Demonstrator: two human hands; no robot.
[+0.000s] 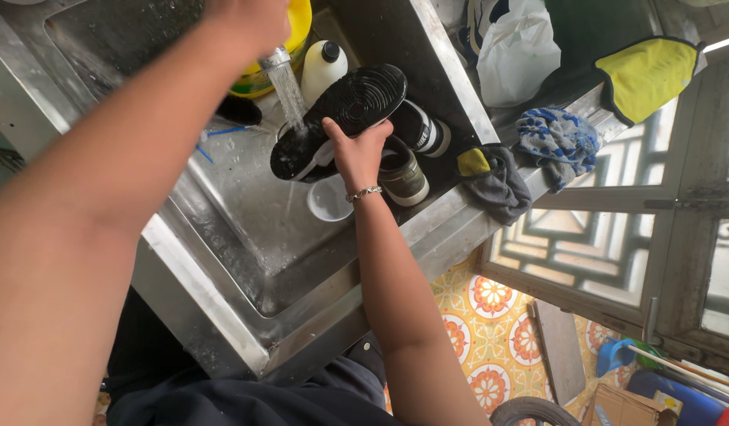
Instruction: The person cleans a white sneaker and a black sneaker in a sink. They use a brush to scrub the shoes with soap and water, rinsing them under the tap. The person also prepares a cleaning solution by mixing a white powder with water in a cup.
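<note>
We grip the black-soled shoe (344, 118) in our right hand (358, 154), its heel end under the tap (274, 57) that our left hand (246, 24) clasps, sole running up-right.

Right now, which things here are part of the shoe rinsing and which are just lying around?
In use:
right hand gripping the black-soled shoe
left hand at the tap
water stream
steel sink

Lying about:
second shoe
white bottle
white cup
grey cloth
blue rag
yellow mitt
white plastic bag
</note>
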